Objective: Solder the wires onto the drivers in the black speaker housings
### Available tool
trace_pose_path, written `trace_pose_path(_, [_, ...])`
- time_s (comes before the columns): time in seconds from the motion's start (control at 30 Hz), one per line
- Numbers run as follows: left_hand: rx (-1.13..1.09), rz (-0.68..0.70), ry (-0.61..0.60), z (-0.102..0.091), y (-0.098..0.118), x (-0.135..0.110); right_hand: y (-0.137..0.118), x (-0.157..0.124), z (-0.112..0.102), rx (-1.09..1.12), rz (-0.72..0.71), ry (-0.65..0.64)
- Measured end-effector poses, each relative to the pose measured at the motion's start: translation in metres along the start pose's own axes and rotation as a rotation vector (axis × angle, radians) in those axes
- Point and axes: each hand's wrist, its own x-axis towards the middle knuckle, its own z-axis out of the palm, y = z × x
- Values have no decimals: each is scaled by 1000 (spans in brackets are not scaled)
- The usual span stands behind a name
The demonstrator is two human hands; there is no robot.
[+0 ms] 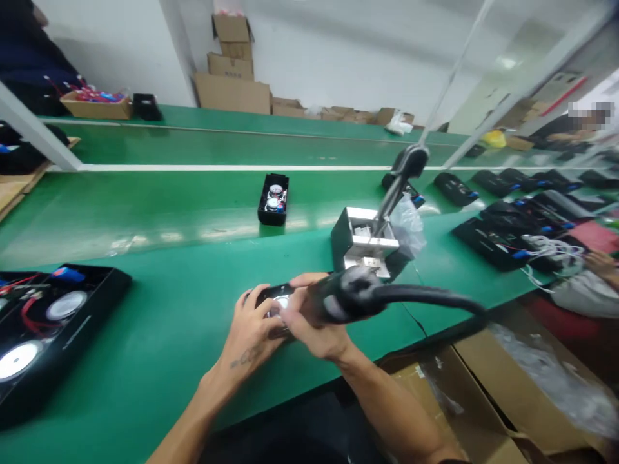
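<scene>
A small black speaker case (pixel 276 294) with a round silver speaker cone (pixel 282 301) lies on the green bench in front of me. My left hand (pixel 252 325) is closed around its near left side, fingers bent over the edge. Lying in my right hand (pixel 316 332) is a dark electric screwdriver (pixel 341 299), its thick cable running off to the right. That hand's thumb and fingertips reach the speaker case beside my left fingers. The screwdriver's tip and part of the case are hidden by my hands.
Behind my right hand stands a metal box (pixel 370 241) with a black rod rising from it. An open black case with two speakers (pixel 274 201) lies ahead; a larger one (pixel 91 316) is at left. Several black cases (pixel 488 241) and a co-worker's hand are right. Cardboard boxes (pixel 532 386) sit below.
</scene>
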Motion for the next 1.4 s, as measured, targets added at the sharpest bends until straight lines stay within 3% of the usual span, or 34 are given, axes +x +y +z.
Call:
trace_pose_path(0.1, [43, 93, -2, -4, -18, -13, -9, 21, -45, 89, -103, 265])
trace_pose_path(0.2, [83, 155, 61, -15, -24, -24, -1, 46, -101, -52, -190, 587])
trace_pose_path(0.27, [85, 171, 110, -22, -15, -22, 12, 59, -128, -168, -213, 678])
trace_pose_path(0.37, [75, 177, 124, -27, 10, -7, 31, 66, -145, -198, -182, 632])
trace_pose_path(0.5, [125, 157, 19, -14, 38, 15, 27, 55, -137, -128, -58, 448])
trace_pose_path(0.7, [297, 117, -19, 11, 45, 19, -5, 22, -98, 195, -48, 326])
trace_pose_path(1.0, [318, 136, -21, 7, 48, 19, 7, 2, -50, 410, 3, 225])
trace_pose_path(1.4, [301, 134, -25, 8, 47, 19, 21, -1, -35, 408, 58, 140])
